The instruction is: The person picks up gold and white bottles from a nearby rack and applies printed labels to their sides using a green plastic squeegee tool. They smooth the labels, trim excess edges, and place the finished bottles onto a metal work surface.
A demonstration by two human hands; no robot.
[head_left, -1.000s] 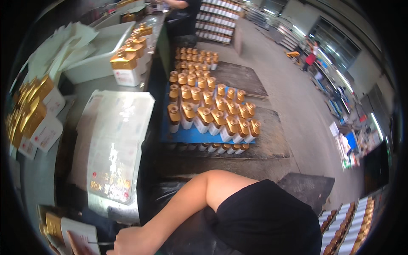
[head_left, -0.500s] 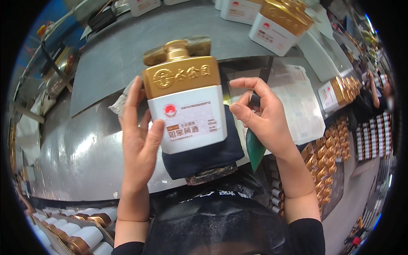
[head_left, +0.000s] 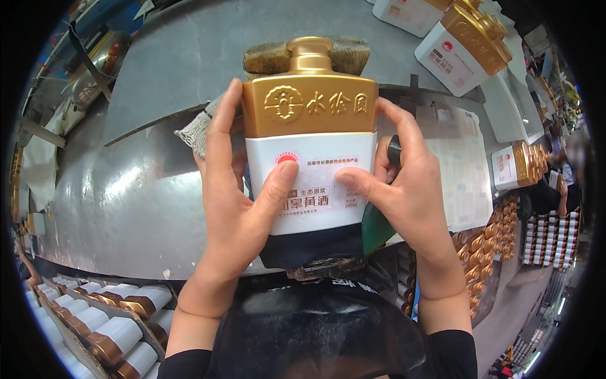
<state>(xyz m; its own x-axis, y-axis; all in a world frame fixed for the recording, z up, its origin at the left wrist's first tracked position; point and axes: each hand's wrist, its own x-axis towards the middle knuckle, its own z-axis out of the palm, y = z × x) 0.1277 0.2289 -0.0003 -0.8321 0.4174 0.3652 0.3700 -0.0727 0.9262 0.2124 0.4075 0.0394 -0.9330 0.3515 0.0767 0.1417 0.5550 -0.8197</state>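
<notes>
A flat bottle point(head_left: 315, 151) with a gold shoulder and neck and a white lower body faces me upright. My left hand point(head_left: 243, 183) grips its left side, with the thumb pressed on the white front. On the opposite edge my right hand point(head_left: 398, 183) holds it too, its thumb also resting on the label. A black band point(head_left: 394, 151) shows at a finger of that hand. From beneath the same hand sticks out a green blade-like piece point(head_left: 377, 228), mostly hidden. Behind the bottle's neck lies a wooden block point(head_left: 349, 55); below its base is a dark cloth pad point(head_left: 309, 248).
A grey metal table point(head_left: 151, 208) spreads to the left, with a knitted glove or rag point(head_left: 197, 134) beside my left hand. Finished-looking bottles point(head_left: 464, 50) stand at the far right, near a stack of pale sheets point(head_left: 464, 170). Crated bottles point(head_left: 110, 322) fill the lower left.
My right hand has come in from beside the bottle and closed on its right edge. Both thumbs now press the front. The bottle appears larger and shifted right; the green piece is more hidden.
</notes>
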